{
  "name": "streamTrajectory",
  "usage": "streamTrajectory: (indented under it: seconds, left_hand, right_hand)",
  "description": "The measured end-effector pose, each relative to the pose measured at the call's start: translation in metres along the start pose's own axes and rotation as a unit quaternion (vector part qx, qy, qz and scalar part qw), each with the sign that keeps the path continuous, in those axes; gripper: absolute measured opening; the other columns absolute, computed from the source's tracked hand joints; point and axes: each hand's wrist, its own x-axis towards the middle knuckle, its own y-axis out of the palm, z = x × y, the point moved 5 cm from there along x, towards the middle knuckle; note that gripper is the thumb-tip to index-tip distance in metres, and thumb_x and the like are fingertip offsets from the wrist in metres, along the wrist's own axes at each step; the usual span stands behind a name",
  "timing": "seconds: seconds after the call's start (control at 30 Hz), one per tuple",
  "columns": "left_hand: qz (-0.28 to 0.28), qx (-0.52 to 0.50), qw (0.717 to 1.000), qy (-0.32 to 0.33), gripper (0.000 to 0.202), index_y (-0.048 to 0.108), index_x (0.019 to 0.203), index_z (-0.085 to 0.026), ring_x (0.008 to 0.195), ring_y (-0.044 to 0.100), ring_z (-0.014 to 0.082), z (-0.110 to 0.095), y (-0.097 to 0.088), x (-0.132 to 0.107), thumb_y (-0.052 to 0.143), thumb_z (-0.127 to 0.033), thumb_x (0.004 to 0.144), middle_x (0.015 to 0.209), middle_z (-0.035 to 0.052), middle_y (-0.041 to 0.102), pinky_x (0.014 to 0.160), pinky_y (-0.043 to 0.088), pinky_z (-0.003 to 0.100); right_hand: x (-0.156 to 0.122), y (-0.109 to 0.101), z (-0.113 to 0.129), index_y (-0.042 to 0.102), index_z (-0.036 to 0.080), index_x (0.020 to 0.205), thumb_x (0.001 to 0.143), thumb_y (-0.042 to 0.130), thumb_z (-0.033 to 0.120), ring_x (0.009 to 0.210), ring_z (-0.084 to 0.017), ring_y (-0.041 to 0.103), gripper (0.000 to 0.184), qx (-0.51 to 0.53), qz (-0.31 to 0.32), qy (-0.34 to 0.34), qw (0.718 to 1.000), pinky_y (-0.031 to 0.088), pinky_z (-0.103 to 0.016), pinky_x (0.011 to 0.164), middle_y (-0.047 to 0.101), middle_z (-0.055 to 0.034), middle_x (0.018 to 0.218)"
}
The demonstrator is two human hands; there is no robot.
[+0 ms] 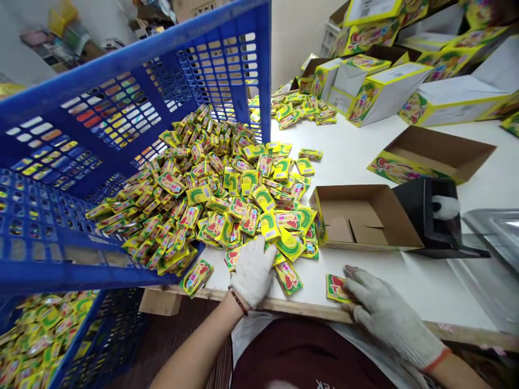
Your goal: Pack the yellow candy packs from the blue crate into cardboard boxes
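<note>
A big heap of small yellow-green packets spills from a tipped blue plastic crate onto a white table. My left hand, in a white knit glove, reaches into the near edge of the heap with its fingers curled over packets. My gloved right hand lies at the table's front edge, fingers closed on a small stack of packets. An open brown carton with yellow printed sides lies just beyond my right hand.
A black tape dispenser stands right of the carton. Another open carton and several closed printed boxes lie at the back right. A second blue crate of packets sits below at left. A clear tray is at the right edge.
</note>
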Motion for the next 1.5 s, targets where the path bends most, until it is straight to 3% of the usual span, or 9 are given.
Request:
streamTrajectory:
  seconds: [0.2, 0.4, 0.53, 0.67, 0.87, 1.1, 1.3, 1.4, 1.5]
  left_hand:
    - [-0.113, -0.216, 0.969, -0.044, 0.019, 0.063, 0.102, -0.022, 0.099, 0.063, 0.0216, 0.030, -0.019, -0.001, 0.056, -0.016, 0.086, 0.107, 0.0076, 0.067, 0.091, 0.052, 0.037]
    - [-0.134, -0.648, 0.704, -0.259, 0.048, 0.049, 0.117, -0.020, 0.061, 0.063, 0.0127, 0.031, -0.004, -0.015, 0.065, -0.050, 0.083, 0.083, -0.0004, 0.065, 0.058, 0.054, 0.025]
    - [-0.063, -0.721, 0.648, -0.236, 0.044, 0.051, 0.109, -0.020, 0.063, 0.064, 0.0124, -0.024, 0.027, -0.017, 0.068, -0.049, 0.081, 0.087, 0.0026, 0.068, 0.061, 0.055, 0.025]
    - [0.018, -0.642, 0.751, -0.154, 0.023, 0.059, 0.107, -0.020, 0.077, 0.067, 0.0177, -0.053, 0.039, -0.025, 0.053, -0.036, 0.091, 0.088, 0.0055, 0.070, 0.075, 0.057, 0.032]
    - [-0.114, -0.214, 0.958, -0.156, 0.033, 0.061, 0.113, -0.019, 0.118, 0.059, 0.0312, -0.004, 0.000, 0.003, 0.064, -0.036, 0.086, 0.118, 0.0145, 0.064, 0.103, 0.046, 0.046]
    - [-0.033, -0.270, 0.940, -0.207, 0.046, 0.057, 0.124, -0.016, 0.116, 0.062, 0.0314, 0.023, 0.003, 0.039, 0.064, -0.035, 0.083, 0.122, 0.0167, 0.066, 0.100, 0.047, 0.044]
    - [-0.012, -0.628, 0.778, -0.034, 0.049, 0.057, 0.131, -0.016, 0.114, 0.061, 0.0261, -0.028, -0.005, 0.014, 0.050, -0.046, 0.093, 0.125, 0.0108, 0.065, 0.099, 0.049, 0.038]
    - [0.042, -0.536, 0.843, 0.035, 0.038, 0.070, 0.104, -0.016, 0.097, 0.064, 0.0229, -0.054, 0.001, 0.008, 0.041, -0.041, 0.099, 0.103, 0.0091, 0.070, 0.093, 0.051, 0.037]
    - [0.004, -0.281, 0.954, 0.109, 0.030, 0.069, 0.101, -0.017, 0.103, 0.060, 0.0243, -0.049, 0.004, 0.014, 0.041, -0.028, 0.099, 0.109, 0.0116, 0.067, 0.095, 0.050, 0.041]
  right_hand:
    - [0.013, 0.003, 0.002, 0.068, 0.018, 0.111, 0.068, 0.052, 0.009, 0.087, -0.027, 0.068, 0.047, 0.019, 0.025, 0.055, 0.998, 0.051, -0.038, 0.078, 0.072, -0.0122, 0.101]
    - [0.031, -0.022, 0.017, 0.060, 0.022, 0.070, 0.076, 0.052, 0.020, 0.082, -0.026, 0.066, 0.010, 0.140, 0.060, 0.077, 0.985, 0.052, -0.036, 0.073, 0.067, -0.0113, 0.091]
    - [0.036, -0.053, 0.050, 0.063, 0.022, 0.094, 0.084, 0.053, 0.035, 0.108, -0.027, 0.065, 0.019, 0.329, 0.014, 0.028, 0.944, 0.055, -0.038, 0.089, 0.069, -0.0111, 0.114]
    - [0.033, -0.059, 0.058, 0.066, 0.022, 0.106, 0.086, 0.050, 0.036, 0.089, -0.026, 0.070, 0.028, 0.342, 0.052, 0.022, 0.938, 0.058, -0.038, 0.080, 0.075, -0.0088, 0.100]
    - [0.027, -0.033, 0.018, 0.070, 0.023, 0.101, 0.077, 0.052, 0.024, 0.087, -0.029, 0.072, 0.030, 0.160, -0.018, 0.054, 0.986, 0.057, -0.038, 0.076, 0.076, -0.0118, 0.099]
    - [0.027, -0.018, 0.009, 0.068, 0.020, 0.103, 0.076, 0.061, 0.035, 0.089, -0.029, 0.070, 0.032, 0.310, 0.072, 0.124, 0.940, 0.056, -0.040, 0.081, 0.076, -0.0100, 0.099]
    - [0.040, -0.041, 0.056, 0.062, 0.022, 0.123, 0.075, 0.055, 0.081, 0.105, -0.032, 0.067, 0.076, 0.699, 0.076, 0.093, 0.705, 0.053, -0.046, 0.093, 0.071, -0.0128, 0.117]
    - [0.046, -0.040, 0.054, 0.059, 0.023, 0.124, 0.079, 0.050, 0.082, 0.099, -0.029, 0.069, 0.074, 0.735, 0.040, 0.096, 0.669, 0.055, -0.043, 0.088, 0.071, -0.0124, 0.112]
    - [0.040, -0.043, 0.024, 0.058, 0.022, 0.119, 0.078, 0.060, 0.073, 0.086, -0.027, 0.069, 0.066, 0.615, -0.028, 0.116, 0.779, 0.058, -0.039, 0.074, 0.072, -0.0114, 0.101]
